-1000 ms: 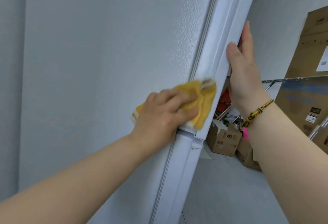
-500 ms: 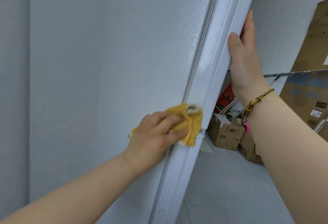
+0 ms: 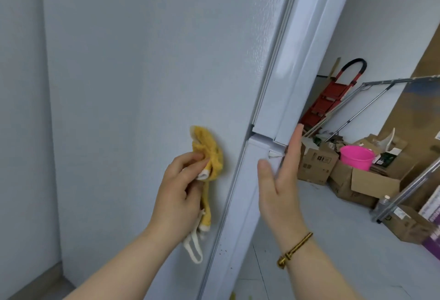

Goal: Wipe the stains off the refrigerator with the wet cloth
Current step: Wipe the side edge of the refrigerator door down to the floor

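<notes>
A left hand (image 3: 177,190) pinches a bunched, fluffy yellow cloth (image 3: 210,154) close against the white refrigerator (image 3: 142,61), its white loop dangling. The right hand (image 3: 279,180) — fingers straight, together — touches the door edge. Dark specks (image 3: 222,251) lie below the cloth along the upright seam — nearer the left hand, probably the next wipe.

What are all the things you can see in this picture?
refrigerator: one, white, centre
cloth: one, yellow, before the refrigerator's side
specks: a few, dark, low on the door edge
bucket: one, pink, among the boxes
cardboard boxes: several, brown, floor at right
step ladder: one, red, back wall
metal frame: one, grey, right
bracelet: one, gold and black, right wrist
left hand: one, grips the cloth
right hand: one, fingers straight, at the door edge
</notes>
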The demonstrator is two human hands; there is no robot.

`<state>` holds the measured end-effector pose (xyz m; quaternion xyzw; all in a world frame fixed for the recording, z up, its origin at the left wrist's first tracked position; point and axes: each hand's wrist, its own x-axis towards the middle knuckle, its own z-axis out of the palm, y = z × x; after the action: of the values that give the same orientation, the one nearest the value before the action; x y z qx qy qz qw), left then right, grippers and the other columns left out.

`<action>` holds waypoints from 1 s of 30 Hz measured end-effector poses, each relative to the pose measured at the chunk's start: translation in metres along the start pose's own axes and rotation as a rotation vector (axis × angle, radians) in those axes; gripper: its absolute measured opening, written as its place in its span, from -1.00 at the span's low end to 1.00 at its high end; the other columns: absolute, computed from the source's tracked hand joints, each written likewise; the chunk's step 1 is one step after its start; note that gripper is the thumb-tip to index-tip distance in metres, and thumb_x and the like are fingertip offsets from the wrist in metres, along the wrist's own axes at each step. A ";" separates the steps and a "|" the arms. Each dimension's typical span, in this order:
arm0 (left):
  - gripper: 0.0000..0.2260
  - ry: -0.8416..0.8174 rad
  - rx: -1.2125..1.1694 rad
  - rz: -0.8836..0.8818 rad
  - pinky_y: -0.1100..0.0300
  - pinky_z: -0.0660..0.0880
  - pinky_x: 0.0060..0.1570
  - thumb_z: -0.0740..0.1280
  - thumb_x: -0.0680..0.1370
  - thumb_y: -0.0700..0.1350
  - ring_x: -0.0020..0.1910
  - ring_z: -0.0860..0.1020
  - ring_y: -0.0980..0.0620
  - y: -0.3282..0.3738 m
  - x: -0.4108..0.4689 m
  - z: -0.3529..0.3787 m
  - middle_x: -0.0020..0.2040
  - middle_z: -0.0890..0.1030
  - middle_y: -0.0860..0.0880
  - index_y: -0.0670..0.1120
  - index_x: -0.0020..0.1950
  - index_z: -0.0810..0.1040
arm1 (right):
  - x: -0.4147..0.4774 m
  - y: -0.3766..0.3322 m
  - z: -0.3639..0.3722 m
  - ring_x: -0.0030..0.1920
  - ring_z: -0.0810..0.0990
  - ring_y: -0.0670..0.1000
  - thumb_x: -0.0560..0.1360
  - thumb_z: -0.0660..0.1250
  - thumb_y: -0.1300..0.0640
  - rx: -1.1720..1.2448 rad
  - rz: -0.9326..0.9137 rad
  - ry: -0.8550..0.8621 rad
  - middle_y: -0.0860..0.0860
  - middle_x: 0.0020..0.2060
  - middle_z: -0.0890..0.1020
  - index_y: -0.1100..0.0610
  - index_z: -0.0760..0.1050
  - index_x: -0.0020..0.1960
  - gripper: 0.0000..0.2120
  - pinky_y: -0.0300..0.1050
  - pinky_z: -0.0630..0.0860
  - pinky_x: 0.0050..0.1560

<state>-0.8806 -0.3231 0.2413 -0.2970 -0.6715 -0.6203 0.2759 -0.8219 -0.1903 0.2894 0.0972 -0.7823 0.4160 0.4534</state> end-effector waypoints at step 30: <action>-0.64 -0.176 0.063 0.114 0.54 0.22 0.19 0.12 0.40 -0.27 0.09 0.42 0.11 -0.036 -0.091 0.045 0.12 0.45 0.11 0.03 0.12 0.45 | -0.009 0.025 -0.010 0.27 -0.03 -0.53 0.56 0.03 0.21 0.001 0.008 -0.091 -0.07 0.40 -0.03 0.26 -0.21 0.47 -0.41 -0.57 -0.10 0.32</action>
<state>-0.8464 -0.2850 0.1462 -0.3792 -0.6944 -0.5537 0.2597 -0.8243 -0.1691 0.2707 0.1131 -0.8022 0.4135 0.4156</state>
